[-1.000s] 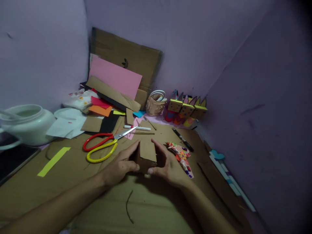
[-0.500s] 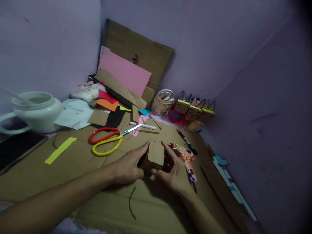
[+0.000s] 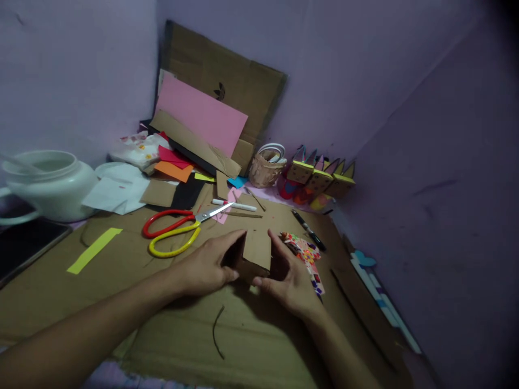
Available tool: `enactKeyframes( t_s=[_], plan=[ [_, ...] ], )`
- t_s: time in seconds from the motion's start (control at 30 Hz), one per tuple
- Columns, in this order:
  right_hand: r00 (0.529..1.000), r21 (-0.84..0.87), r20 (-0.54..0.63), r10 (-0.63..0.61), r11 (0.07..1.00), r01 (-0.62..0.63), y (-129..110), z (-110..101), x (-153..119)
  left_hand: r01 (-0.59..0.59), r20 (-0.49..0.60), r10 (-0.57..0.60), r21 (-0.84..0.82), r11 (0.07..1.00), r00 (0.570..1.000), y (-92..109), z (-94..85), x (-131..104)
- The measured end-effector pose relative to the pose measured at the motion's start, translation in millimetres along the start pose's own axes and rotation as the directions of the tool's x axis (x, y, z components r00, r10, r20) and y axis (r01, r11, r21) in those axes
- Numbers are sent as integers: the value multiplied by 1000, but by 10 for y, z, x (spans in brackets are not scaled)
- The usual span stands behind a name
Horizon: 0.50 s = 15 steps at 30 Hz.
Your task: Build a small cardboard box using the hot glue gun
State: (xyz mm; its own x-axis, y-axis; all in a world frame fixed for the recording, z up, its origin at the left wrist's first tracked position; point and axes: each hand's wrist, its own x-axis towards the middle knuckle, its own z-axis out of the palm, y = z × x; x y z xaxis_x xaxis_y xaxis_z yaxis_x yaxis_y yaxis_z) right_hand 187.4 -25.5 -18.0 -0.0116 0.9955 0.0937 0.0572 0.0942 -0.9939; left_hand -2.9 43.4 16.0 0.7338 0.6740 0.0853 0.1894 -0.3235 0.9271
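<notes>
Between my two hands is a small folded cardboard box, its flat top facing up and its near side in shadow. My left hand grips its left side, thumb toward me and fingers reaching to the far edge. On the opposite side my right hand holds it, the thumb near the lower front corner. Scissors with one red and one yellow handle lie open beyond my left hand. A colourful patterned piece lies just right of my right hand.
A cardboard sheet covers the tabletop. A white pot and a dark phone stand at left, near a yellow paper strip. A black marker lies at right. Paper scraps and small decorated holders line the back wall.
The view has shifted slightly, so the scene sits a little further left and up. The cardboard box is tilted a bit differently, both hands still around it.
</notes>
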Motion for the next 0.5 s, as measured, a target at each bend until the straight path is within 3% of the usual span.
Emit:
enactKeyframes(
  t_s=[0.1,0.17,0.33,0.5],
  plan=[
    [1000,-11,-7,16,1000,-16,14,-6,-6,-11,15,11,9,1000,1000,5,-25,-9],
    [999,-18,-19,28,999,-29,8,-6,-6,12,23,-10,-69,998,1000,11,-71,-14],
    [999,-58,-36,35,998,-38,-39,28,6,162,-36,-197,-437,885,980,-1,-152,0],
    [999,-93,-32,4,996,-7,-65,53,13,199,-86,-276,-492,847,957,8,-81,53]
  ],
)
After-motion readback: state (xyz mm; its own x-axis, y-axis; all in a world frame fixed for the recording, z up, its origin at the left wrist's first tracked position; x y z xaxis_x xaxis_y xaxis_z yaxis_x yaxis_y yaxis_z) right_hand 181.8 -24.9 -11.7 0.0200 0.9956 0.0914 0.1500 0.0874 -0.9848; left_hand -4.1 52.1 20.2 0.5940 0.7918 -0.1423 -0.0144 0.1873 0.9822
